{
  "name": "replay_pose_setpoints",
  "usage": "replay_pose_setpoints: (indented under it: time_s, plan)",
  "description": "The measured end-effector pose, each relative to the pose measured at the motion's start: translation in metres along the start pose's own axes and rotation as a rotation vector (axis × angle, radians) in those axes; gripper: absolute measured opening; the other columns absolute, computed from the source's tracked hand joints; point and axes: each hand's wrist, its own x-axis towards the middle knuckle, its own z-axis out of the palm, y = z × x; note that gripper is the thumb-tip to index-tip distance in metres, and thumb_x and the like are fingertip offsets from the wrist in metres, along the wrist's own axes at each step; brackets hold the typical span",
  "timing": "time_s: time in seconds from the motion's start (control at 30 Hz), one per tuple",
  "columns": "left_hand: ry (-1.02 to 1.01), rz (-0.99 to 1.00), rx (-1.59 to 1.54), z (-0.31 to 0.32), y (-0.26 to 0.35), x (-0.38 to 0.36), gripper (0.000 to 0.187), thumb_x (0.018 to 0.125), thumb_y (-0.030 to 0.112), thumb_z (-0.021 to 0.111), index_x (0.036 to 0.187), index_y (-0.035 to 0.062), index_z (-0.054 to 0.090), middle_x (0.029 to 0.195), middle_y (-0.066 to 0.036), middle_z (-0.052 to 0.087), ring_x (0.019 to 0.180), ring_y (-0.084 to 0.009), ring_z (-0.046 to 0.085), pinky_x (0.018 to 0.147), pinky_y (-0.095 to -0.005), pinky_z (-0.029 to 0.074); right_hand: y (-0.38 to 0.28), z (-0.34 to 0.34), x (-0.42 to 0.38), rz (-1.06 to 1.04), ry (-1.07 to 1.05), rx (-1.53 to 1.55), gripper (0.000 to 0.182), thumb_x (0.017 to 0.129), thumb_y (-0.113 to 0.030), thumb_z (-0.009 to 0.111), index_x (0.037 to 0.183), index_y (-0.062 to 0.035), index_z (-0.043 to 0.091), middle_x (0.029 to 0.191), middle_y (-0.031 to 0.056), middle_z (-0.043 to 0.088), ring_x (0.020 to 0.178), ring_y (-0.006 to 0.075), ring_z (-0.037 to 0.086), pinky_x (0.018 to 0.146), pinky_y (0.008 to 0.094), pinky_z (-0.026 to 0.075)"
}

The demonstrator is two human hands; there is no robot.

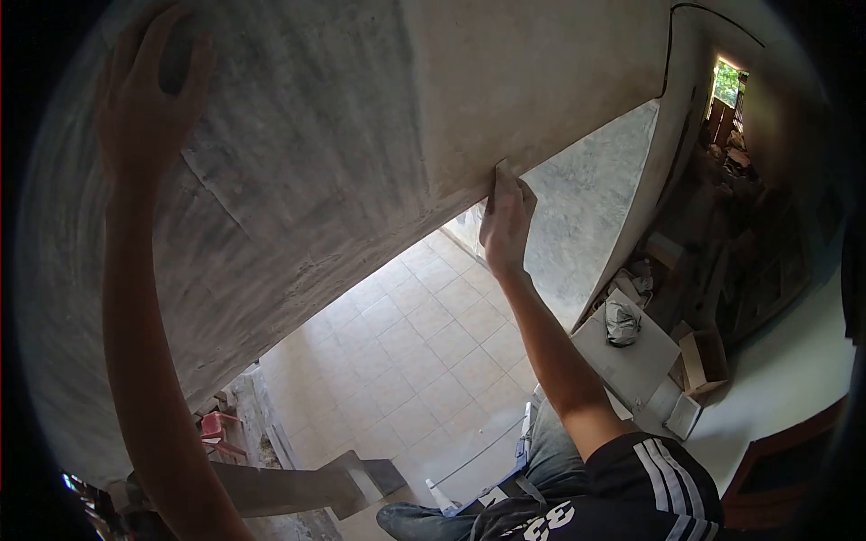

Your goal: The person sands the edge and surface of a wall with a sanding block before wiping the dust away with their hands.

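A grey plastered wall (307, 117) with a straight lower edge slants across the upper left. My left hand (155, 99) is raised against its surface at the upper left, fingers apart and curved, with nothing visible in it. At the lower edge of the wall, near the centre, my right hand (508, 221) has its fingers bent together around something at the edge. What it grips, if anything, is too small and hidden to make out.
Below lies a tiled floor (406, 334). To the right are a white table (631, 361) with a plastic bag (622, 322), and an open cardboard box (704, 361). A red plastic stool (221, 431) stands at lower left. A cable (669, 54) hangs at upper right.
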Motion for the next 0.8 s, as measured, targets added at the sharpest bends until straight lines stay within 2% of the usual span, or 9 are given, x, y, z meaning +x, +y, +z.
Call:
replay_pose_setpoints:
  time_s: [0.07, 0.13, 0.2, 0.3, 0.4, 0.5, 0.6, 0.7, 0.8]
  plan:
    - [0.001, 0.016, -0.015, -0.001, 0.000, 0.001, 0.035, 0.087, 0.030, 0.067, 0.119, 0.0163, 0.064, 0.125, -0.007, 0.061, 0.114, -0.0275, 0.059, 0.096, -0.0381, 0.048, 0.003, -0.006, 0.002, 0.178, -0.005, 0.216, 0.043, 0.095, -0.028, 0.061, 0.123, 0.0024, 0.047, 0.116, 0.0120, 0.044, 0.105, 0.0169, 0.049, 0.083, 0.0271, 0.044]
    - [0.014, 0.035, -0.015, 0.001, -0.003, 0.001, 0.035, 0.087, 0.030, 0.068, 0.119, 0.0166, 0.064, 0.125, -0.006, 0.061, 0.114, -0.0278, 0.059, 0.095, -0.0382, 0.048, -0.017, -0.005, 0.008, 0.313, 0.045, 0.200, 0.044, 0.094, -0.030, 0.063, 0.120, 0.0019, 0.045, 0.111, 0.0137, 0.046, 0.103, 0.0188, 0.048, 0.085, 0.0313, 0.042]
    - [0.018, 0.045, -0.003, 0.002, -0.003, 0.002, 0.035, 0.087, 0.030, 0.068, 0.119, 0.0167, 0.064, 0.125, -0.006, 0.061, 0.113, -0.0279, 0.059, 0.095, -0.0382, 0.048, -0.039, -0.002, 0.013, 0.348, 0.132, -0.045, 0.048, 0.092, -0.028, 0.065, 0.121, 0.0002, 0.040, 0.108, 0.0174, 0.047, 0.101, 0.0226, 0.047, 0.090, 0.0385, 0.039]
    - [0.013, 0.043, 0.025, -0.001, -0.002, 0.002, 0.035, 0.087, 0.030, 0.068, 0.119, 0.0163, 0.064, 0.124, -0.006, 0.062, 0.113, -0.0280, 0.059, 0.095, -0.0383, 0.048, -0.021, -0.001, 0.016, 0.275, 0.162, -0.103, 0.048, 0.090, -0.030, 0.067, 0.113, -0.0008, 0.036, 0.106, 0.0140, 0.046, 0.099, 0.0200, 0.046, 0.085, 0.0363, 0.040]
    - [0.018, 0.034, 0.027, -0.001, 0.001, 0.002, 0.035, 0.087, 0.030, 0.068, 0.119, 0.0157, 0.064, 0.123, -0.007, 0.062, 0.113, -0.0279, 0.059, 0.095, -0.0386, 0.048, -0.003, -0.002, 0.017, 0.314, 0.208, -0.115, 0.049, 0.088, -0.033, 0.070, 0.109, 0.0007, 0.041, 0.098, 0.0107, 0.049, 0.088, 0.0167, 0.047, 0.079, 0.0318, 0.042]
    - [0.020, 0.044, 0.022, 0.000, 0.000, 0.002, 0.035, 0.087, 0.028, 0.068, 0.119, 0.0154, 0.064, 0.122, -0.007, 0.062, 0.112, -0.0281, 0.059, 0.094, -0.0385, 0.048, 0.008, -0.010, 0.024, 0.436, 0.164, -0.150, 0.049, 0.085, -0.039, 0.074, 0.098, 0.0013, 0.048, 0.084, 0.0057, 0.050, 0.078, 0.0140, 0.047, 0.071, 0.0281, 0.042]
    - [0.012, 0.066, -0.011, -0.001, -0.001, 0.002, 0.036, 0.087, 0.028, 0.069, 0.120, 0.0153, 0.064, 0.122, -0.008, 0.062, 0.112, -0.0283, 0.060, 0.094, -0.0383, 0.048, 0.019, -0.013, 0.026, 0.403, 0.193, -0.038, 0.050, 0.083, -0.044, 0.075, 0.085, 0.0006, 0.053, 0.074, 0.0026, 0.050, 0.070, 0.0115, 0.046, 0.064, 0.0263, 0.040]
    - [-0.008, 0.072, -0.008, 0.000, -0.003, 0.003, 0.036, 0.087, 0.028, 0.069, 0.120, 0.0152, 0.063, 0.122, -0.008, 0.062, 0.112, -0.0283, 0.060, 0.093, -0.0382, 0.049, 0.022, -0.011, 0.026, 0.393, 0.223, -0.073, 0.049, 0.084, -0.045, 0.074, 0.079, -0.0001, 0.054, 0.068, 0.0007, 0.050, 0.064, 0.0093, 0.044, 0.059, 0.0255, 0.038]
    - [-0.033, 0.092, 0.026, 0.001, -0.010, 0.002, 0.036, 0.087, 0.028, 0.069, 0.120, 0.0151, 0.063, 0.122, -0.008, 0.062, 0.113, -0.0283, 0.059, 0.093, -0.0383, 0.049, 0.017, -0.012, 0.026, 0.496, 0.129, -0.003, 0.044, 0.088, -0.043, 0.069, 0.074, -0.0061, 0.052, 0.061, -0.0034, 0.045, 0.053, 0.0064, 0.040, 0.050, 0.0228, 0.031]
